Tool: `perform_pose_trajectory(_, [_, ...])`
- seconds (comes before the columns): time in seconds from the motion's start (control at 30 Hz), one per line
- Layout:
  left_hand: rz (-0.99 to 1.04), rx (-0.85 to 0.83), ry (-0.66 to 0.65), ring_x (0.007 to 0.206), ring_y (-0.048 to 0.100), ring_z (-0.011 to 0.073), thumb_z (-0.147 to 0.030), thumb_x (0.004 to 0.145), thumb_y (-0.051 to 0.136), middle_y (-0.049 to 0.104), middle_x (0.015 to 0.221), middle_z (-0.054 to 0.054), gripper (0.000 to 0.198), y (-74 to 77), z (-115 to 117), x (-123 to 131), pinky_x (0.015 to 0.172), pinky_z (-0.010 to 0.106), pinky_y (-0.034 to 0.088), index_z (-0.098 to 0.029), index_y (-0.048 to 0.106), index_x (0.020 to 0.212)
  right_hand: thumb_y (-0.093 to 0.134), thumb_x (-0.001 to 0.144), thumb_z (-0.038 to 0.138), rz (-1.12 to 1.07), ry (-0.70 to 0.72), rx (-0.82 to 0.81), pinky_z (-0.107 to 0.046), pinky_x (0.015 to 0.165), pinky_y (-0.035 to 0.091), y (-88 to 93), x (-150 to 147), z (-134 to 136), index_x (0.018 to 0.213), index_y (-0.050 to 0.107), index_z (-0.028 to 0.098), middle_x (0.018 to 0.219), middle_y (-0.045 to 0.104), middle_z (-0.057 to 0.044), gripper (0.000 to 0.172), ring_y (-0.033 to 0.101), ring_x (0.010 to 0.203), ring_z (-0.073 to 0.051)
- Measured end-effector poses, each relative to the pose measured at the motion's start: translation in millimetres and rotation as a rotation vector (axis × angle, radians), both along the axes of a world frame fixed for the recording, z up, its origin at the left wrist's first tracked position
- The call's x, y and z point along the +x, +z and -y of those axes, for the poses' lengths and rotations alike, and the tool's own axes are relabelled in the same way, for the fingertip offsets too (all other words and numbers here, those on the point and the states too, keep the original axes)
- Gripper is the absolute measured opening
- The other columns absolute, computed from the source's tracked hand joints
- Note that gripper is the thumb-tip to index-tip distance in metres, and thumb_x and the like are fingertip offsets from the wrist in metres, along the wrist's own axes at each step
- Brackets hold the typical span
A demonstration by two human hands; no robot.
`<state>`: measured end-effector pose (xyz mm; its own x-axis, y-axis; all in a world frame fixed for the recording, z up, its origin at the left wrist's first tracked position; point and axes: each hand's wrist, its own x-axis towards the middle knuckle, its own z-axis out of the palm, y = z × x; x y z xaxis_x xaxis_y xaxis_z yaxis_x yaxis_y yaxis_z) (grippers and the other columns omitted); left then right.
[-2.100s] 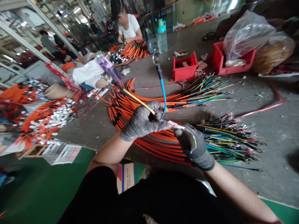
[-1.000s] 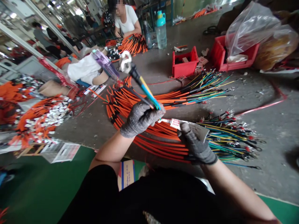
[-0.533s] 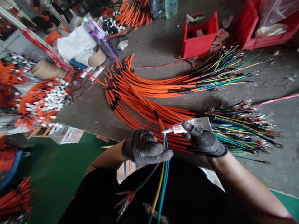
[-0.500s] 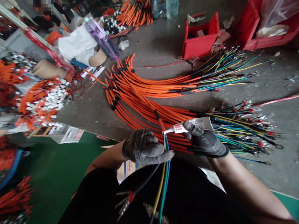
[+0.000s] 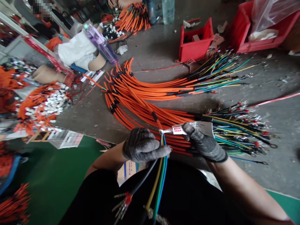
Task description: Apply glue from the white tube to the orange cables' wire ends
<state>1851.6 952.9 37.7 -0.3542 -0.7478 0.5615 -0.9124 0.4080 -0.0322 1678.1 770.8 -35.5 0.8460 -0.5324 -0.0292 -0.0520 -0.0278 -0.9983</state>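
My left hand (image 5: 145,145), in a dark grey knit glove, is closed around the split end of an orange cable (image 5: 152,110). Yellow, green and blue wires (image 5: 161,178) and a black lead (image 5: 142,178) hang below it, the black one ending in bare pins with a red band. Gloved too, my right hand (image 5: 205,143) grips a squeeze tube (image 5: 178,129) with a red-and-white label. The tube's nozzle touches the point where the wires leave the orange jacket, and white paste shows there. Under both hands lies a bundle of orange cables (image 5: 138,103).
A second orange bundle (image 5: 154,86) lies farther back on the grey table (image 5: 89,118). Red bins (image 5: 195,43) stand at the back right. A purple bottle (image 5: 100,42) and white cloth (image 5: 72,47) are at the back left, near cables with white connectors (image 5: 44,104).
The view has shifted slightly. Both hands keep their grip, and the tube's nozzle stays at the cable's split. White paste there looks a little more visible now.
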Motion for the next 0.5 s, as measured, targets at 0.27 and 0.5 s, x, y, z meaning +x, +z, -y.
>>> perform_pose_trajectory(0.27, [-0.288, -0.074, 0.014, 0.069, 0.071, 0.0144, -0.028, 0.101, 0.066, 0.078, 0.085, 0.003, 0.015, 4.4, 22, 2, 0.068, 0.027, 0.057, -0.021, 0.071, 0.113, 0.062, 0.094, 0.053, 0.177, -0.170, -0.619, -0.036, 0.069, 0.055, -4.1, 0, -7, 0.069, 0.075, 0.025, 0.077, 0.073, -0.009, 0.040, 0.065, 0.071, -0.022])
perform_pose_trajectory(0.5, [-0.284, 0.187, -0.092, 0.121, 0.073, 0.0211, -0.027, 0.108, 0.051, 0.078, 0.126, 0.010, 0.029, 31.0, 100, 15, 0.106, 0.037, 0.059, -0.019, 0.072, 0.126, 0.065, 0.090, 0.063, 0.225, -0.098, -0.526, -0.046, 0.086, 0.060, 10.0, -9, 24, 0.073, 0.078, 0.028, 0.071, 0.072, -0.006, 0.041, 0.071, 0.081, -0.029])
